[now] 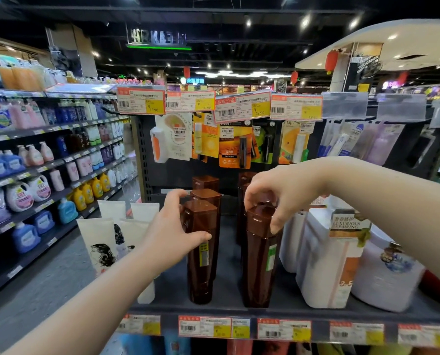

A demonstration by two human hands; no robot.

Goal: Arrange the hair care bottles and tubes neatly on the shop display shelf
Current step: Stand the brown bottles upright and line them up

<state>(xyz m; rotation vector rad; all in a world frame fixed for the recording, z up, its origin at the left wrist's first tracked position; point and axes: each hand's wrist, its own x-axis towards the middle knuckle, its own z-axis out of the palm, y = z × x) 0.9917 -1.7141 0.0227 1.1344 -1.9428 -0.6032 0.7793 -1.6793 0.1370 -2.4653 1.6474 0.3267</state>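
Dark metal display shelf (229, 275), price tags (205, 326) along front edge. Big white plastic jugs (321, 265) at right end. Cream soft tubes (98, 242) upright at left end. Mid-shelf, two rows of tall brown translucent bottles. My left hand (173, 231) wraps left front brown bottle (202, 260), fingers curled behind, thumb across front. My right hand (272, 198) pinches cap of right front brown bottle (260, 267) from above.

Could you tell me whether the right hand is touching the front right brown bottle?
Touching. The head view shows the right hand pinching the cap of the front right brown bottle.
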